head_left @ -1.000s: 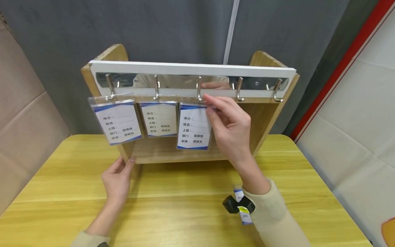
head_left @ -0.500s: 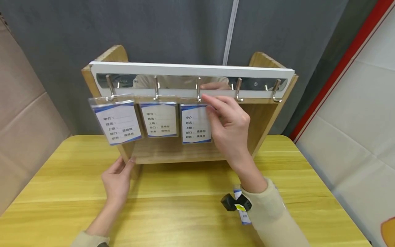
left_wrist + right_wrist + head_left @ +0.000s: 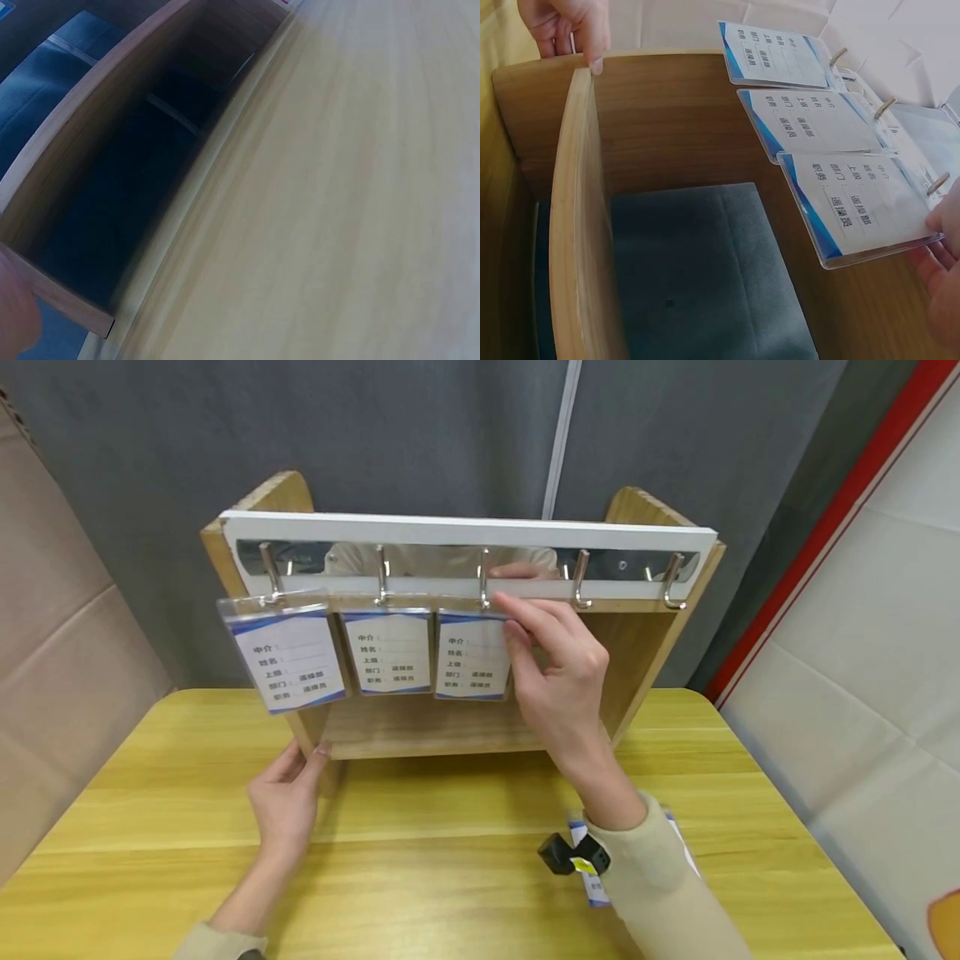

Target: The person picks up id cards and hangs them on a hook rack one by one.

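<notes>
At the middle hook (image 3: pixel 483 578) of a hook rail, my right hand (image 3: pixel 558 664) pinches the upper right corner of a clear-sleeved ID badge (image 3: pixel 472 658). The badge's top edge is at the hook tip; whether the hook passes through its slot I cannot tell. Two similar badges hang to its left, the leftmost badge (image 3: pixel 288 660) tilted and the second badge (image 3: pixel 387 653) straight. Low on the left, my left hand (image 3: pixel 288 797) grips the side panel of the wooden shelf (image 3: pixel 435 731), its thumb on the front edge, as the right wrist view also shows.
Two hooks to the right, a fourth hook (image 3: pixel 581 581) and a fifth hook (image 3: pixel 673 583), carry nothing. Partly under my right sleeve, another badge (image 3: pixel 597 892) lies on the yellow wooden table (image 3: pixel 420 877). A grey partition (image 3: pixel 420 435) stands behind the shelf.
The badge in my right hand has swung so its lower edge sits higher and nearer the shelf. My right hand has shifted only slightly; my left hand stays on the side panel.
</notes>
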`<state>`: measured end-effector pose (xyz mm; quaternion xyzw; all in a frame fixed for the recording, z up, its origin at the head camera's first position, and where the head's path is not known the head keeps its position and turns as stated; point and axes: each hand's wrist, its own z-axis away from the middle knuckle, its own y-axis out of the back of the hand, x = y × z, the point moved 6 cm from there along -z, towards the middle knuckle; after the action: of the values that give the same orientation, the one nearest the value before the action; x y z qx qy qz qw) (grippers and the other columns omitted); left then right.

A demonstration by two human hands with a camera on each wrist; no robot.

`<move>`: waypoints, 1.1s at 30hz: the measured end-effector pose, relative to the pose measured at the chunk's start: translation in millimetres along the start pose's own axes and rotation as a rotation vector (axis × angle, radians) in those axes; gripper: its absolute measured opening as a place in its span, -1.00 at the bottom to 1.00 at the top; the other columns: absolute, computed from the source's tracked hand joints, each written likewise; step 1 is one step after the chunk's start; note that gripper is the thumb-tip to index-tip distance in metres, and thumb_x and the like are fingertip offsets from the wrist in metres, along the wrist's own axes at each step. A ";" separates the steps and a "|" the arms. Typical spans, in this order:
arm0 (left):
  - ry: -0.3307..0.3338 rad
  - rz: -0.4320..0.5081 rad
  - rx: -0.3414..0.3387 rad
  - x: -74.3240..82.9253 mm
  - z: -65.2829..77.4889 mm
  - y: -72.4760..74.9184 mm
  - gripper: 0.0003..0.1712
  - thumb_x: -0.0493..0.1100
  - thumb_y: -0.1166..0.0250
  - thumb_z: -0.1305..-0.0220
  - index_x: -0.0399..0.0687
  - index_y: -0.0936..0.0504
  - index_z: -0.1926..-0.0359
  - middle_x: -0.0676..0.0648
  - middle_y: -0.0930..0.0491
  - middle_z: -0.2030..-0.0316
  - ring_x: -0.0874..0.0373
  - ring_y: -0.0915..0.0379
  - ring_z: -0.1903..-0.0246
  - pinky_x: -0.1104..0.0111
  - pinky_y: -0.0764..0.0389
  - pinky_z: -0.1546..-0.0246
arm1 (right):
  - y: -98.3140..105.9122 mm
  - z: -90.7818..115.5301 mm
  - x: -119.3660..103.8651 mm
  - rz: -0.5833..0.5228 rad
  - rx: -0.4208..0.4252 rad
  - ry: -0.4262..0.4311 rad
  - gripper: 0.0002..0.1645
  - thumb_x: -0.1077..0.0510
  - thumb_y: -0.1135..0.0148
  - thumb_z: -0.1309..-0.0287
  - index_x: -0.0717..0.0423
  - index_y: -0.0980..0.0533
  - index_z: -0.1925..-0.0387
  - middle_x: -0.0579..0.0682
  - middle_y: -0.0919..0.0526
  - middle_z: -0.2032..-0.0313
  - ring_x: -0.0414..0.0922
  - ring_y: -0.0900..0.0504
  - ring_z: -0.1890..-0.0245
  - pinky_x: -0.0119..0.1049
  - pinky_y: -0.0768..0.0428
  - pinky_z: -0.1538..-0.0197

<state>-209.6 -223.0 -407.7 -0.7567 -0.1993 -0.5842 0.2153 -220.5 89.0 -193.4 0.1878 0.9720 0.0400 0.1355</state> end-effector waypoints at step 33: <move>-0.004 0.043 0.001 1.3 -1.4 -1.0 -0.59 -0.38 -0.42 -0.28 -0.31 -0.64 -0.15 -0.28 -0.58 -0.05 0.50 -0.66 0.17 0.55 -0.66 0.05 | 27.8 27.6 19.0 -0.059 -0.008 -0.008 -0.79 0.53 -0.31 -0.15 0.37 -0.69 0.18 0.17 -0.74 0.29 -0.02 -0.67 0.26 -0.45 -0.71 0.07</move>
<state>-210.9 -222.9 -406.0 -0.7618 -0.1839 -0.5779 0.2278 -219.9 122.6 -221.0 0.1589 0.9764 0.0391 0.1411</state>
